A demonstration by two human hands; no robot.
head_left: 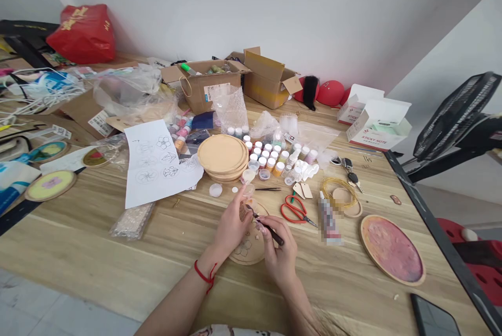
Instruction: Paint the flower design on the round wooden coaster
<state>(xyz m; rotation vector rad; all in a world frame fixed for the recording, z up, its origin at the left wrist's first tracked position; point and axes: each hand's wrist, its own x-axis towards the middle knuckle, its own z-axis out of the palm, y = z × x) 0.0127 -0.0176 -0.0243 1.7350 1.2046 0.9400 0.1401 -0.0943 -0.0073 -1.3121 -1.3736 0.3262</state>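
My left hand [231, 223] holds a small clear jar [249, 190] between thumb and fingers, above a round wooden disc [248, 251] with flower outlines drawn on it. A red string circles that wrist. My right hand [279, 252] grips a thin dark tool [265, 225] like a pen, its tip pointing up-left toward the jar. Both hands hover over the disc near the table's front middle.
Behind the hands lie a stack of wooden discs [223, 155], several small paint jars [270, 155], tweezers [267, 188], red scissors [296, 210], a glue tube [328, 218], wire coil [338, 189], keys, a drawing sheet [157, 163], a pink-coated disc [392, 248], cardboard boxes [207, 82] and a phone [433, 317].
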